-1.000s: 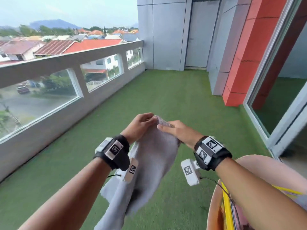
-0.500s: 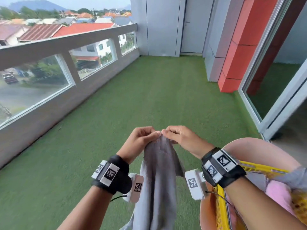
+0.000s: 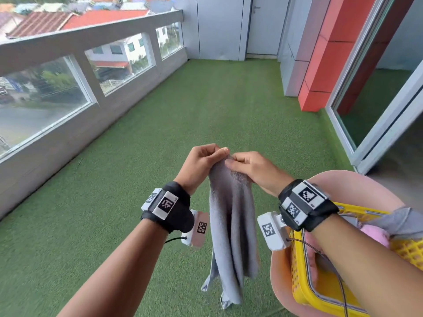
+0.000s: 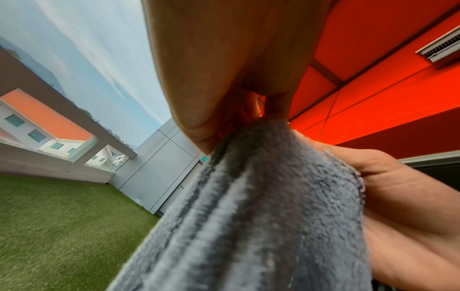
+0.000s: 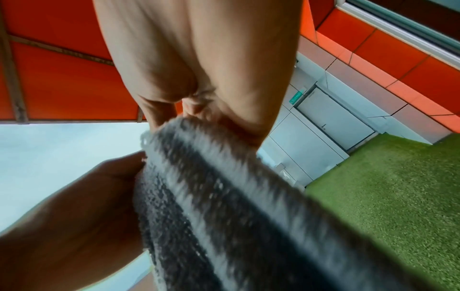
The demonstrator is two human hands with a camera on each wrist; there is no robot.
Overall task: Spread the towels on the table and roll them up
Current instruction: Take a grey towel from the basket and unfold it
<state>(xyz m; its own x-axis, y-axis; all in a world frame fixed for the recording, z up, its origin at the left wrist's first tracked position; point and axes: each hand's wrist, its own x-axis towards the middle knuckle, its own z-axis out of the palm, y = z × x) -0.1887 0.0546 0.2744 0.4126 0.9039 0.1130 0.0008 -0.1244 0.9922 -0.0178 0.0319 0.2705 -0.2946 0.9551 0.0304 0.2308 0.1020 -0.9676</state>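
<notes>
A grey towel [image 3: 231, 216] is held up in the air over the green turf [image 3: 160, 156], near the middle of the scene. Its top edge is pinched by the left hand [image 3: 201, 165] and the right hand [image 3: 254, 170], which are set close together, almost touching. The rest of the cloth hangs down bunched in long folds, with its lower corners loose.

The step in hand is judged to be the finding of the top corners, before any spreading is done. For the next move, the hands would need to be slid apart along the edge until the towel opens flat, and it would then have to be carried right to the table [image 3: 343, 179], of which only a pink rim is seen.

A yellow basket [image 3: 299, 280] is set on that table at the near right; grey and pink cloth is seen in it, partly covered by the right forearm. How many towels remain cannot be told. The fingertips are hidden behind the cloth in both wrist views, and the right wrist view is blurred. The free space on the table is cut off by the frame.
</notes>
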